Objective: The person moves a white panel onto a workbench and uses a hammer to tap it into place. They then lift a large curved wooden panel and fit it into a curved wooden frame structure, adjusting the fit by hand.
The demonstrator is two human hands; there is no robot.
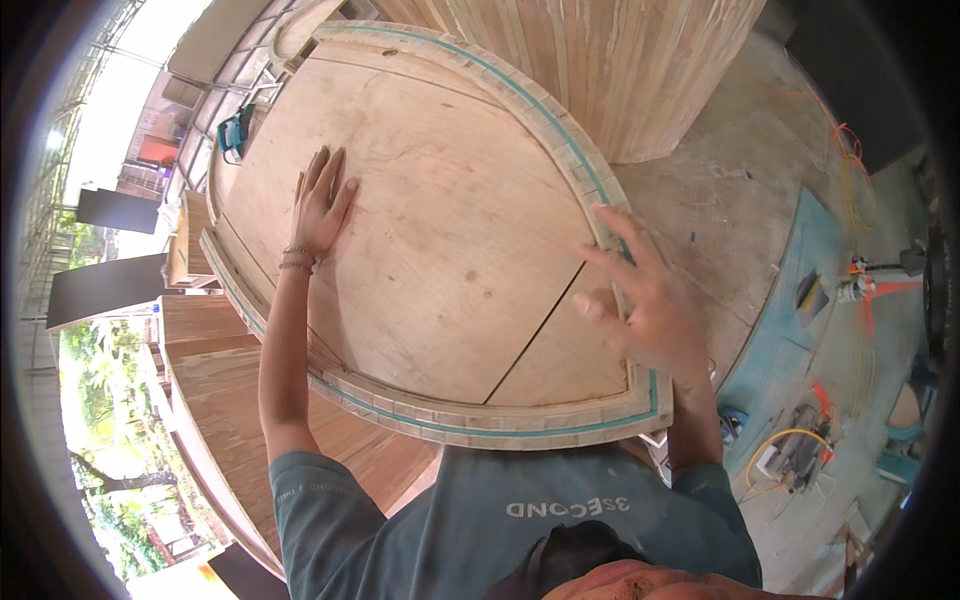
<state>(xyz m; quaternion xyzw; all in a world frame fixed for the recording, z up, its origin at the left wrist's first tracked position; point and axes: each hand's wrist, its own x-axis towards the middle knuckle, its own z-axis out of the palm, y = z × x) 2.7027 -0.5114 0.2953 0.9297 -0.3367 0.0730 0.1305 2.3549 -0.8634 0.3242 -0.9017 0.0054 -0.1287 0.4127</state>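
A large curved wooden panel [430, 200] lies in front of my body, pale plywood with a dark straight gap across its near right part. Around its edge runs a raised rim [470, 425] of short wood blocks with a teal stripe along the top. My left hand [322, 205] rests on the left part of the panel, fingers stretched out. At the right side of the rim is my right hand [645, 295], slightly blurred, its fingers apart and reaching over the rim. No tool shows in either hand.
Beyond the panel stands a tall wooden slatted piece [590, 70]. A teal object, perhaps a power tool [235, 135], sits at the panel's far left. On the floor at right lie a teal board [775, 310], a yellow hose [770, 445] and orange cords [850, 150]. Another curved wooden piece [230, 400] is at left.
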